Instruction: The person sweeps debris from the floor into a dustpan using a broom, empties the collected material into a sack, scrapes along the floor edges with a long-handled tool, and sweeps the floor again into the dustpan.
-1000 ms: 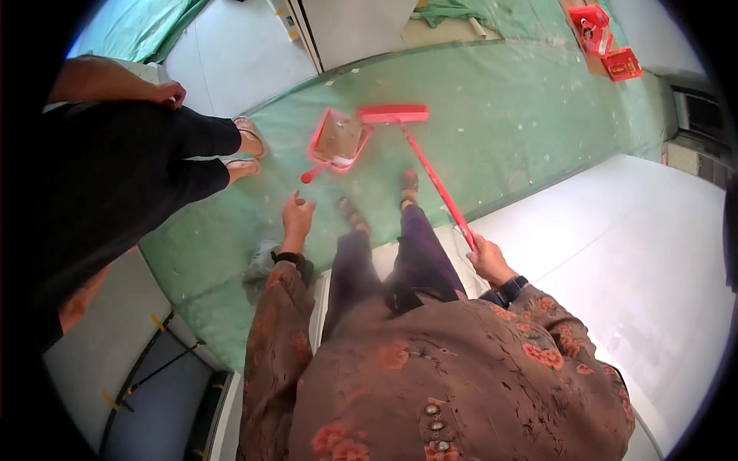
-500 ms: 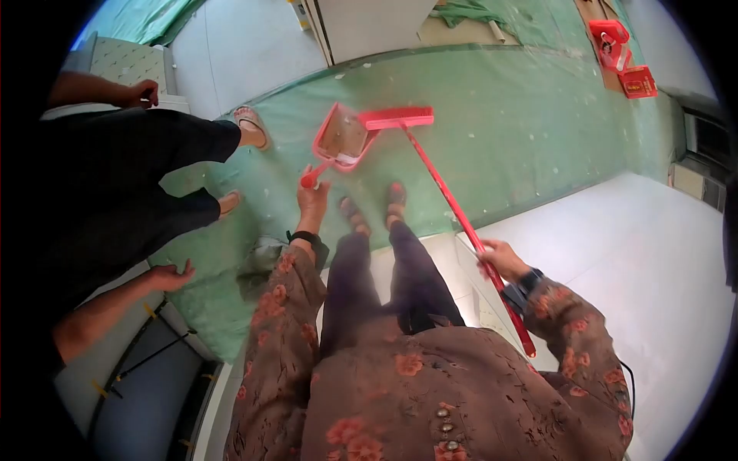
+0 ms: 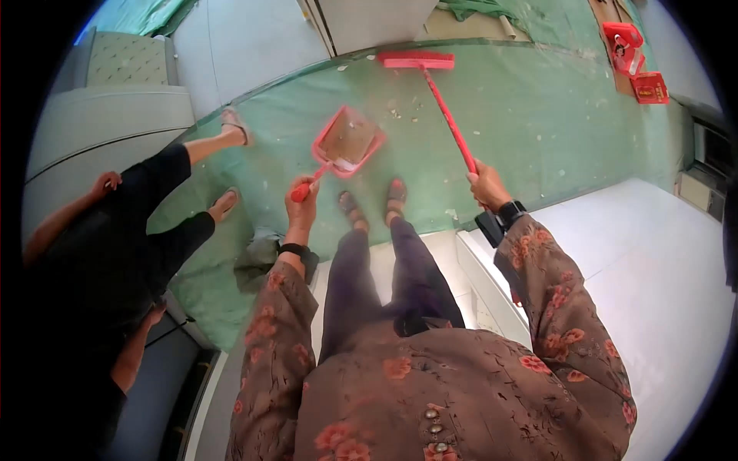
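Observation:
My left hand [image 3: 301, 201] is wrapped round the red handle of a pink dustpan [image 3: 350, 138]. Grey-brown dust or dirt and a whitish scrap lie in the pan. My right hand [image 3: 487, 187] grips the red stick of a broom [image 3: 448, 115] partway along. The broom's pink head is at the far side of the green floor covering, apart from the dustpan. Small pale bits of debris [image 3: 396, 114] lie on the covering between the broom head and my feet.
A person in dark clothes [image 3: 92, 269] stands at the left, feet in sandals on the green covering [image 3: 538, 146]. Red boxes [image 3: 650, 87] lie at the far right. A white surface [image 3: 615, 246] is to my right, and a grey cloth bundle [image 3: 265, 257] lies by my left forearm.
The broom has moved away from the dustpan to the far side, my right hand reaching forward with it. Debris on the floor now shows. The other person has shifted, with arms drawn in.

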Demonstrator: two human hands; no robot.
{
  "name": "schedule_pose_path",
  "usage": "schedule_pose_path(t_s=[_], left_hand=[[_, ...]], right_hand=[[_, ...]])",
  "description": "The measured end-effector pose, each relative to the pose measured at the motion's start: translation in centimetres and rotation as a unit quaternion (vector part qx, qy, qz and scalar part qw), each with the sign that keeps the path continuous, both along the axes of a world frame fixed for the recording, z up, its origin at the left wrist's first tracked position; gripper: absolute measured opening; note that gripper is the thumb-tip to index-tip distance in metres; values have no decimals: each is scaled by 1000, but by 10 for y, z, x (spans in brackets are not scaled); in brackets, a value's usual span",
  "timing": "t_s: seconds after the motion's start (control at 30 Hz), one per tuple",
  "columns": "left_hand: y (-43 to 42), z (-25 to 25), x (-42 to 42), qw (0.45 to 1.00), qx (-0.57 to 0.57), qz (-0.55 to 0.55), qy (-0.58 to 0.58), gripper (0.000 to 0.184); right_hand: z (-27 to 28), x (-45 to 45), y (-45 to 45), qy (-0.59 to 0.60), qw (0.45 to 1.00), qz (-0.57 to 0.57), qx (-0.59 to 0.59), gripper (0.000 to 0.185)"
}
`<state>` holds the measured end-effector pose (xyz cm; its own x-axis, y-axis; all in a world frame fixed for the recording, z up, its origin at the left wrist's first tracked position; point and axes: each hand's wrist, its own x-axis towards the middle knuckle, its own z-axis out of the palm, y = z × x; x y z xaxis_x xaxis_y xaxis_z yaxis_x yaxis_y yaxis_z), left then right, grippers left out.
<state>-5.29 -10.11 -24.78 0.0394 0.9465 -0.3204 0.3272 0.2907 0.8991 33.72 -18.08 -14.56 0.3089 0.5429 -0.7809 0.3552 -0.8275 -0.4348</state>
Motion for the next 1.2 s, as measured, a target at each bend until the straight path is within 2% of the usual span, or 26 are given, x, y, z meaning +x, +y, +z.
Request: schedule_pose_path(t_s=[0.03,0.1,0.17,0.2,0.33,0.43,0.5,0.53,0.6,0.73,0.83,0.93,1.07,1.1,1.17,1.2], left_hand=[[6,-10,4,1000,-3,-1,1,12],[15,-12,12,1000,-2,-8,20,12],[5,1,6,999,10,-12,37,12],[5,-5,4,999,18,-9,40,12],[7,7,11,998,0,-1,61,13],[0,3,11,999,5,-4,48,13],[0,7,11,999,-6,-7,41,13],[-2,9,9,999,-19,-10,33,13],[-5,11,6,999,-17,-21,39,13],[-11,25,0,996,-1,-61,59,14],[-21,6,-10,998,5,-53,39,14],[-27,-6,-13,998,7,-50,33,16],[-25,13,-12,993,3,-83,79,16],[-27,13,-11,993,3,-79,85,17],[-33,10,-16,993,5,-73,92,17],[-35,8,-21,993,7,-77,93,17]], right_hand=[[-25,5,-4,3,1000,-1,-5,31],[-76,5,-38,-86,985,126,80,33],[-30,-27,-77,-71,992,104,29,38],[-36,-32,-105,-87,977,177,74,43],[15,-54,-150,-8,979,191,65,42],[64,-42,-151,69,985,156,31,43],[82,-38,-155,136,989,39,-49,46],[88,-34,-151,137,988,39,-51,46],[91,-23,-137,135,984,-47,-105,49],[58,-9,-119,69,996,-46,-22,29],[33,-21,-106,31,998,-33,-41,28],[25,-70,-126,38,998,-26,-46,31],[71,-130,-149,149,987,6,-53,35],[86,-134,-153,145,988,7,-52,35],[110,-143,-161,265,953,-106,-103,42],[122,-145,-162,265,953,-106,-105,42]])
